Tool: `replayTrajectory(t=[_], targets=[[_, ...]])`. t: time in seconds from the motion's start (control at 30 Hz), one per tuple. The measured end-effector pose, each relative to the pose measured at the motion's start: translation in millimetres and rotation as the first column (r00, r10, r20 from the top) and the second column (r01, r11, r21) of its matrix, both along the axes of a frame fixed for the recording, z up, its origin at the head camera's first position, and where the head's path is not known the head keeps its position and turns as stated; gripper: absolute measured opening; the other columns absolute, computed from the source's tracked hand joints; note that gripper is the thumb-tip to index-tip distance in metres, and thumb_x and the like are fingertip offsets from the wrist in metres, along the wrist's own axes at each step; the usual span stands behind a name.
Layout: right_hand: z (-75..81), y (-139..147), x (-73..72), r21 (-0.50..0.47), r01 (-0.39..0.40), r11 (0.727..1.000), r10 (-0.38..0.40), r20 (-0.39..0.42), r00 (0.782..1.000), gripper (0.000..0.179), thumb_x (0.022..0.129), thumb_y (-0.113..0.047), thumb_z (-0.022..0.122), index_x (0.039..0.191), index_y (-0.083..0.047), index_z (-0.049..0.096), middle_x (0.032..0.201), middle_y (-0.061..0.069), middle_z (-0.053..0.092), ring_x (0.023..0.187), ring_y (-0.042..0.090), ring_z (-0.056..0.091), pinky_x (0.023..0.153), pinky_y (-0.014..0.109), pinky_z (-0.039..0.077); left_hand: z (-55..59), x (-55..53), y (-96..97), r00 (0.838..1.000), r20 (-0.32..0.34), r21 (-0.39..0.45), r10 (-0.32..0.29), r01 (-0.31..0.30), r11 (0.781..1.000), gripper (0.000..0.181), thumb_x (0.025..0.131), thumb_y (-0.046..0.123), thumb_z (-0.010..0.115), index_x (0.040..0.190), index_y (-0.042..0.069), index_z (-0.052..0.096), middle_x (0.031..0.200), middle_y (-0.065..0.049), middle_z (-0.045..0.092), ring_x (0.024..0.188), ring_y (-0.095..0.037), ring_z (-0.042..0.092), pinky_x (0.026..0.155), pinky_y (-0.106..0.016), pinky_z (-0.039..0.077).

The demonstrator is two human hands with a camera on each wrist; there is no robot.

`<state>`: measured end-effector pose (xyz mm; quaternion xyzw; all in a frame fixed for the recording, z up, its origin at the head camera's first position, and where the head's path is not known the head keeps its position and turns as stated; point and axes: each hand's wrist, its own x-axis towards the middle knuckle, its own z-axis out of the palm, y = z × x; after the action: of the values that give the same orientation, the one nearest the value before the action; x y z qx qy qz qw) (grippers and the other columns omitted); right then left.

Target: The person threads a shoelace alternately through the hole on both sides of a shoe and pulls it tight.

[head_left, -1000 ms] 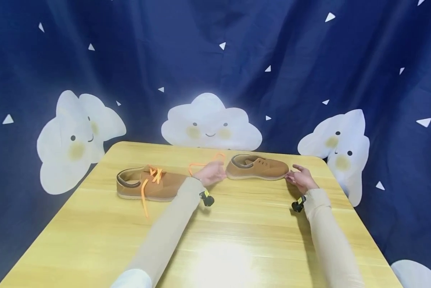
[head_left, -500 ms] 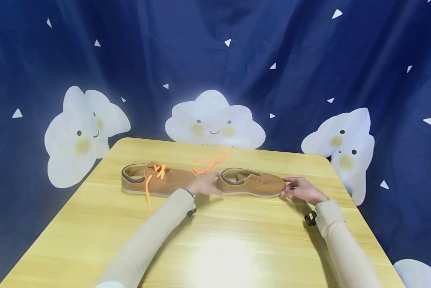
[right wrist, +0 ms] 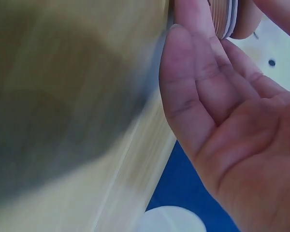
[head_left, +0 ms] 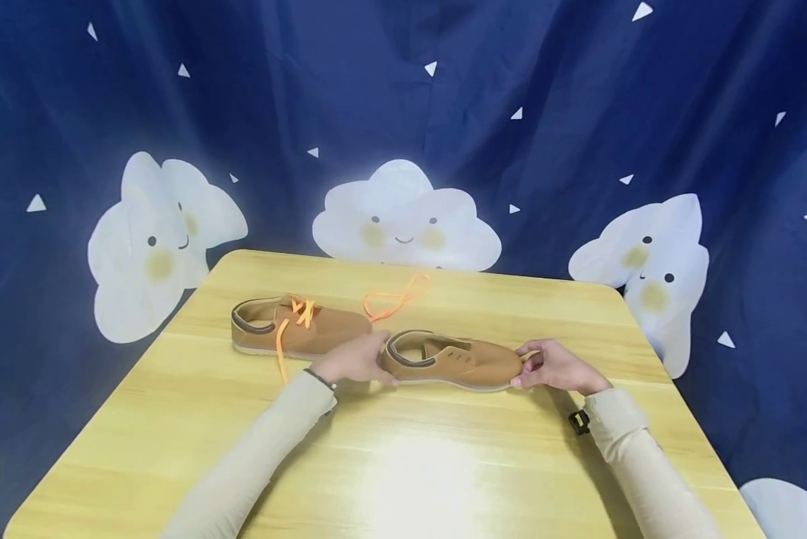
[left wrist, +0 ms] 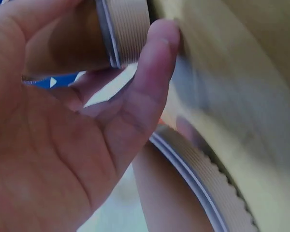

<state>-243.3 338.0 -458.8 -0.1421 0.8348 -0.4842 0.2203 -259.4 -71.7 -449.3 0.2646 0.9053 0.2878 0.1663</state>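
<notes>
A brown shoe (head_left: 494, 363) with bare eyelets lies sideways between both hands, toe to the right. Its heel is held by my left hand (head_left: 356, 358), thumb on the near side. At the toe, my right hand (head_left: 557, 367) pinches the shoe between thumb and fingers. A second brown shoe (head_left: 339, 329), threaded with an orange lace (head_left: 305, 314), stands to the left, its toe partly behind the left hand. In the left wrist view, the held shoe's heel (left wrist: 63, 38) sits within the fingers. The right wrist view shows just a bit of the toe (right wrist: 246, 21).
Another stretch of orange lace (head_left: 383, 314) lies looped behind the shoes. Everything stands on a wood-grain table (head_left: 484, 464) with rounded far corners. A dark blue curtain (head_left: 403, 112) with white clouds hangs behind the table.
Both hands have brought the unlaced shoe nearer and a little to the left. The right hand has gone from touching the toe to pinching it. The laced shoe has stayed in place.
</notes>
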Motion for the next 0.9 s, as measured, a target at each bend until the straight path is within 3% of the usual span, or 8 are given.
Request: replayTrajectory(t=[0.1, 0.2, 0.27, 0.4, 0.5, 0.67, 0.8, 0.9], targets=[[1.9, -8.4, 2.5, 0.004, -0.014, 1.0, 0.014, 0.0, 1.0, 0.057, 0.084, -0.005, 0.083, 0.126, 0.015, 0.05, 0.079, 0.003, 0.065, 0.071, 0.01, 0.065, 0.068, 0.026, 0.058, 2.1, 3.4, -11.8, 0.999, 0.033, -0.007, -0.013, 0.013, 1.0, 0.093, 0.08, 0.033, 0.089, 0.152, 0.003, 0.039, 0.093, -0.005, 0.069, 0.069, -0.014, 0.059, 0.07, -0.033, 0.055], [2.6, -15.1, 6.5, 0.006, -0.018, 1.0, 0.018, 0.006, 1.0, 0.055, 0.081, -0.003, 0.085, 0.122, 0.013, 0.052, 0.077, 0.004, 0.063, 0.069, 0.01, 0.063, 0.067, 0.025, 0.058, 0.8, 5.3, -21.4, 0.998, 0.044, -0.006, -0.039, 0.039, 0.999, 0.085, 0.082, 0.035, 0.088, 0.146, 0.005, 0.042, 0.074, 0.0, 0.062, 0.06, -0.012, 0.054, 0.057, -0.027, 0.048], [2.7, -18.7, 10.2, 0.007, -0.023, 1.0, 0.023, 0.004, 1.0, 0.053, 0.081, -0.002, 0.085, 0.12, 0.012, 0.052, 0.076, 0.005, 0.063, 0.068, 0.01, 0.063, 0.067, 0.025, 0.058, 0.1, 6.1, -25.4, 0.998, 0.034, -0.008, -0.055, 0.055, 0.998, 0.077, 0.082, 0.037, 0.087, 0.139, 0.007, 0.045, 0.071, 0.003, 0.059, 0.059, -0.01, 0.052, 0.054, -0.025, 0.045], [2.2, -24.0, 16.1, 0.012, -0.033, 0.999, 0.033, 0.003, 0.999, 0.054, 0.08, -0.003, 0.086, 0.119, 0.012, 0.051, 0.076, 0.006, 0.062, 0.068, 0.011, 0.063, 0.067, 0.026, 0.058, -0.4, 9.0, -32.9, 0.997, 0.024, -0.016, -0.076, 0.077, 0.997, 0.097, 0.082, 0.039, 0.087, 0.153, 0.0, 0.033, 0.071, 0.004, 0.058, 0.058, -0.01, 0.051, 0.053, -0.025, 0.043], [2.3, -26.4, 17.7, 0.017, -0.038, 0.999, 0.038, 0.006, 0.999, 0.055, 0.081, -0.005, 0.086, 0.12, 0.011, 0.05, 0.076, 0.006, 0.062, 0.067, 0.011, 0.063, 0.067, 0.027, 0.058, -0.1, 11.4, -37.3, 0.997, 0.028, -0.025, -0.074, 0.075, 0.997, 0.118, 0.082, 0.041, 0.086, 0.162, -0.004, 0.012, 0.07, 0.004, 0.06, 0.058, -0.01, 0.052, 0.054, -0.026, 0.045], [4.9, -26.8, 17.6, 0.032, -0.055, 0.998, 0.054, 0.026, 0.998, 0.053, 0.082, -0.005, 0.086, 0.119, 0.011, 0.051, 0.076, 0.005, 0.063, 0.068, 0.011, 0.063, 0.068, 0.026, 0.057, -0.4, 12.5, -38.0, 0.995, 0.072, -0.024, -0.069, 0.071, 0.997, 0.121, 0.083, 0.043, 0.085, 0.163, -0.005, 0.007, 0.071, 0.003, 0.061, 0.058, -0.011, 0.053, 0.054, -0.026, 0.045], [14.6, -24.7, 11.3, 0.08, -0.153, 0.985, 0.147, 0.068, 0.987, 0.053, 0.083, -0.007, 0.085, 0.122, 0.012, 0.054, 0.084, 0.014, 0.072, 0.077, 0.013, 0.068, 0.072, 0.024, 0.057, -3.2, 12.0, -37.9, 0.992, 0.105, -0.024, -0.065, 0.067, 0.997, 0.123, 0.082, 0.043, 0.085, 0.163, -0.004, 0.005, 0.073, 0.001, 0.061, 0.06, -0.012, 0.052, 0.055, -0.027, 0.044], [29.0, -22.0, -0.4, 0.16, -0.253, 0.954, 0.241, 0.088, 0.966, 0.058, 0.085, -0.01, 0.084, 0.129, 0.015, 0.054, 0.097, 0.021, 0.076, 0.086, 0.016, 0.071, 0.078, 0.024, 0.058, -5.6, 12.5, -37.7, 0.99, 0.126, -0.025, -0.067, 0.071, 0.997, 0.13, 0.082, 0.043, 0.085, 0.163, -0.004, -0.005, 0.074, 0.001, 0.062, 0.061, -0.012, 0.052, 0.056, -0.026, 0.044]])
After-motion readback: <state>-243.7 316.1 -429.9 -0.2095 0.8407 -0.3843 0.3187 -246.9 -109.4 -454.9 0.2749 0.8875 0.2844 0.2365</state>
